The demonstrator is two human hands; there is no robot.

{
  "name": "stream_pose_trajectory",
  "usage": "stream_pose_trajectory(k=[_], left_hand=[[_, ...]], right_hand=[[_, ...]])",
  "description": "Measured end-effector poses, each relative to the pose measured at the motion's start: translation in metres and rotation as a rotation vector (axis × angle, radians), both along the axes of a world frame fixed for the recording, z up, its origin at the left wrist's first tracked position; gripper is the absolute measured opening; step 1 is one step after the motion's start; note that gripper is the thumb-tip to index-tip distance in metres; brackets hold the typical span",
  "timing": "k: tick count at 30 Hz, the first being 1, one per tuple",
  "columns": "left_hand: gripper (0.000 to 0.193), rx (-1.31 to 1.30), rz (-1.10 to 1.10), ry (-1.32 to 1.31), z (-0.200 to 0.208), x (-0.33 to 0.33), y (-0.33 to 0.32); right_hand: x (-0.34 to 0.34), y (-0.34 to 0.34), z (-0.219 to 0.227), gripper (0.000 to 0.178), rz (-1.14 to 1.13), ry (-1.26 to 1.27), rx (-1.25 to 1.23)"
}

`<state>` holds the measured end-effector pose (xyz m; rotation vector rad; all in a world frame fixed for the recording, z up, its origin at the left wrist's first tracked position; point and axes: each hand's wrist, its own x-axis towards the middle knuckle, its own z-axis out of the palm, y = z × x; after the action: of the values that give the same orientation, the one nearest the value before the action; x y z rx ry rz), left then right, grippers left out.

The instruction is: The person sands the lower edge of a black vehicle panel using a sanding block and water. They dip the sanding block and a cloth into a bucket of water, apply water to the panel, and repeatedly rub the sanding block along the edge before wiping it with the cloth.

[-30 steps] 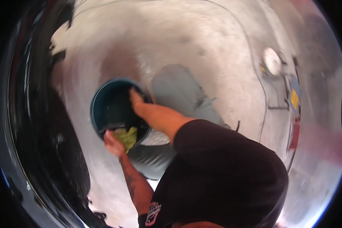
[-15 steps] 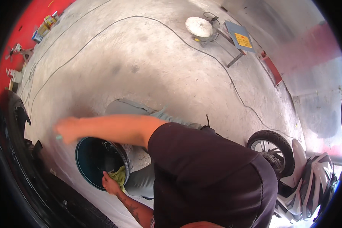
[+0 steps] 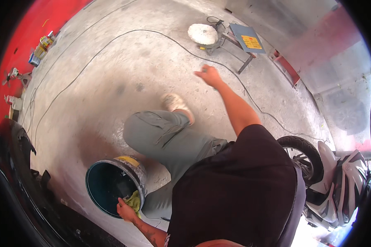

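Observation:
My left hand (image 3: 127, 210) is closed on the near rim of a bucket (image 3: 95, 193), beside a yellow-green cloth (image 3: 133, 202) draped over that rim. The bucket is tilted against my leg, its dark teal inside facing up and left. A yellow patch shows on its outer wall. My right hand (image 3: 209, 75) is stretched out ahead over the floor, well apart from the bucket. Its fingers are curled, with a small greenish bit showing at them that I cannot make out.
A black curved vehicle panel (image 3: 18, 173) runs along the left. A dark cable (image 3: 152, 31) crosses the concrete floor. Ahead stand a round white pad (image 3: 203, 33) and a small stand with a grey sheet (image 3: 243, 31). At right are a wheel (image 3: 307, 158) and a white motorcycle (image 3: 334, 201).
My right hand has swung from left of the bucket to far ahead on the right, uncovering my bent leg and shoe. My left hand stays at the bucket rim.

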<state>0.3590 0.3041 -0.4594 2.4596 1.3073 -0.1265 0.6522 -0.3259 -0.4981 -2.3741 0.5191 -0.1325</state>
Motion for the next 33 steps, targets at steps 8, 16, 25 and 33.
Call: stream_pose_trajectory(k=[8,16,25,33], left_hand=[[0.058,0.048,-0.041,-0.096,-0.023,0.000,0.004],[0.058,0.154,0.027,0.174,-0.053,-0.018,0.058],[0.055,0.502,-0.260,0.398,-0.040,-0.049,0.089],[0.052,0.615,-0.358,0.494,-0.063,-0.037,0.098]], right_hand=[[-0.046,-0.209,-0.024,0.034,-0.257,0.163,-0.582],[0.007,-0.301,-0.008,0.040,-0.535,0.177,-0.652],[0.077,-0.338,-0.029,0.037,-0.479,0.319,-0.660],[0.054,-0.383,-0.046,0.028,-0.501,0.324,-0.616]])
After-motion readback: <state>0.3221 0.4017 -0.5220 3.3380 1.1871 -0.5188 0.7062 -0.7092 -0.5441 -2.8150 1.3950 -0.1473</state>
